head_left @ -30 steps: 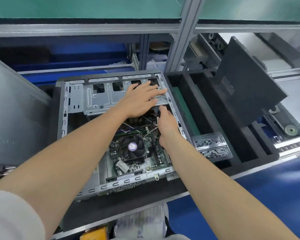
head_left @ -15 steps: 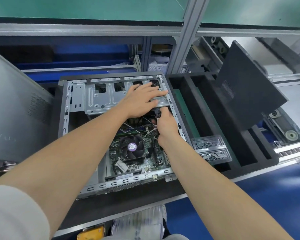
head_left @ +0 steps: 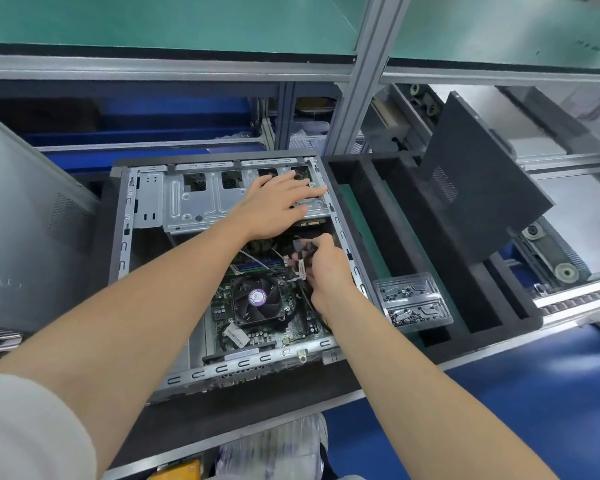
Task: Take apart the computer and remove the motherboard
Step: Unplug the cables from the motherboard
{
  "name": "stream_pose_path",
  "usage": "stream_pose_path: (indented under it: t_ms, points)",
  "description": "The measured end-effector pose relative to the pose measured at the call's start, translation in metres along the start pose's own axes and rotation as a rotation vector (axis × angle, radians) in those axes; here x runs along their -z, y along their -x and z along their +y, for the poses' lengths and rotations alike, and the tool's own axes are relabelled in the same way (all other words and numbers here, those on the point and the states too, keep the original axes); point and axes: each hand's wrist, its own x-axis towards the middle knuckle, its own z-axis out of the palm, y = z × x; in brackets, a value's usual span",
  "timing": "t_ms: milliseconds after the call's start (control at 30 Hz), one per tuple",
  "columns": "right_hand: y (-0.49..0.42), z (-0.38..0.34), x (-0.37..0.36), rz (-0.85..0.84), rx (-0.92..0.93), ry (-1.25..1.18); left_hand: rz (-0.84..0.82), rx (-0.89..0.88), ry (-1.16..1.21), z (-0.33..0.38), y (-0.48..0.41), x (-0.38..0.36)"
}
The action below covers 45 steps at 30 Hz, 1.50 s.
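Motherboard cable (head_left: 298,244) now pinched up by right hand (head_left: 328,275), left hand (head_left: 274,206) unmoved.

A black foam tray (head_left: 471,292) holds a clear compartment box (head_left: 413,298) containing screws. A vertical aluminium post (head_left: 362,81) rises behind the tray.

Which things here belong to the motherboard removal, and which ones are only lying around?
Job: computer case, motherboard, cables pinched by the right hand, drive cage under the left hand.
Lying about: screw tray, black panel leaning on the right, grey cover on the left.
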Motion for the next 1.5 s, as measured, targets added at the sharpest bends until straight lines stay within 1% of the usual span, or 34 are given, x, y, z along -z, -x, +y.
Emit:
stream_pose_path:
  t_ms: [67, 133, 167, 233, 267, 300, 333, 400, 433, 500, 567, 667, 733, 800, 867, 933, 967, 1033, 1100, 1167, 1200, 1267, 1300, 1433, 1500]
  points:
    - [0.004, 0.000, 0.005, -0.041, -0.037, 0.006, -0.006, -0.005, 0.009, 0.002, 0.001, 0.002]
    - [0.009, -0.001, 0.008, -0.098, -0.034, 0.009, 0.054, -0.014, 0.074, 0.005, 0.006, 0.005]
    - [0.012, -0.001, 0.010, -0.129, -0.024, 0.015, 0.130, -0.013, 0.142, 0.008, 0.011, 0.008]
    - [0.015, 0.000, 0.014, -0.180, -0.004, 0.036, 0.342, 0.025, 0.288, 0.020, 0.029, 0.010]
    - [0.016, 0.000, 0.016, -0.201, 0.016, 0.047, 0.420, 0.064, 0.340, 0.027, 0.040, 0.010]
    - [0.016, 0.001, 0.018, -0.217, 0.049, 0.062, 0.446, 0.111, 0.388, 0.034, 0.050, 0.010]
    - [0.016, 0.002, 0.019, -0.225, 0.090, 0.089, 0.422, 0.163, 0.434, 0.039, 0.062, 0.010]
    - [0.018, 0.004, 0.019, -0.207, 0.172, 0.199, 0.296, 0.243, 0.502, 0.048, 0.081, 0.009]
    - [0.020, 0.006, 0.018, -0.195, 0.197, 0.261, 0.235, 0.255, 0.496, 0.049, 0.089, 0.008]
    - [0.026, 0.012, 0.015, -0.203, 0.232, 0.373, 0.162, 0.247, 0.408, 0.049, 0.100, 0.007]
    - [0.033, 0.017, 0.012, -0.242, 0.270, 0.516, 0.153, 0.265, 0.345, 0.046, 0.105, 0.005]
    - [0.038, 0.015, 0.007, -0.375, 0.291, 0.758, 0.124, 0.313, 0.336, 0.040, 0.112, -0.001]
    - [0.040, 0.009, 0.008, -0.454, 0.280, 0.875, 0.089, 0.326, 0.362, 0.034, 0.118, -0.006]
    - [0.042, -0.001, 0.014, -0.474, 0.288, 0.917, 0.072, 0.328, 0.370, 0.028, 0.121, -0.007]
    - [0.040, -0.018, 0.024, -0.438, 0.339, 1.031, 0.094, 0.318, 0.336, 0.022, 0.121, -0.007]
    - [0.035, -0.040, 0.031, -0.400, 0.365, 1.253, 0.117, 0.297, 0.285, 0.020, 0.119, -0.010]
    - [0.033, -0.050, 0.033, -0.408, 0.361, 1.380, 0.110, 0.284, 0.230, 0.021, 0.119, -0.012]
    - [0.029, -0.063, 0.030, -0.464, 0.355, 1.714, 0.071, 0.207, 0.010, 0.024, 0.117, -0.017]
    - [0.030, -0.063, 0.021, -0.579, 0.343, 2.065, -0.021, 0.001, -0.173, 0.030, 0.113, -0.019]
    - [0.031, -0.051, 0.012, -0.688, 0.333, 2.344, -0.145, -0.270, -0.222, 0.039, 0.109, -0.019]
    - [0.029, -0.043, 0.010, -0.718, 0.324, 2.450, -0.211, -0.356, -0.214, 0.043, 0.109, -0.021]
    - [0.023, -0.027, 0.010, -0.762, 0.307, 2.596, -0.369, -0.385, -0.141, 0.048, 0.111, -0.026]
    - [0.018, -0.020, 0.012, -0.780, 0.299, 2.637, -0.398, -0.383, -0.112, 0.048, 0.112, -0.030]
    - [-0.001, -0.004, 0.022, -0.759, 0.231, 2.695, -0.333, -0.281, -0.128, 0.042, 0.106, -0.036]
    - [-0.007, 0.001, 0.025, -0.734, 0.207, 2.711, -0.260, -0.250, -0.128, 0.040, 0.104, -0.037]
